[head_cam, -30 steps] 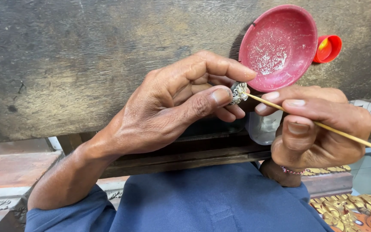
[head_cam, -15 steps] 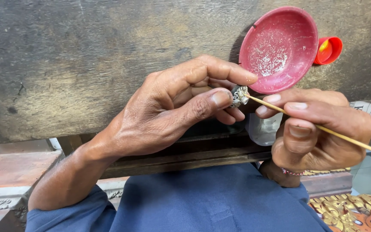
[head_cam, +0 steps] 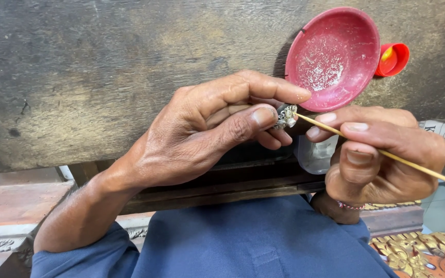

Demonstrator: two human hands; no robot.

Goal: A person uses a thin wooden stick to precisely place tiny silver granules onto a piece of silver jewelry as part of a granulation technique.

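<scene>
Pinching a small silver ornament between thumb and forefinger, the left hand steadies it above a worn wooden bench. The right hand grips a thin wooden stick, tip touching the ornament. A red dish sits just behind; work looks midway.

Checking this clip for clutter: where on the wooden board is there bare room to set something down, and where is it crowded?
The wooden board lies bare left of the red dish, above the left hand. It is crowded at right: the dish, a small red cap, the right hand with its thin stick and the small metal piece.
</scene>
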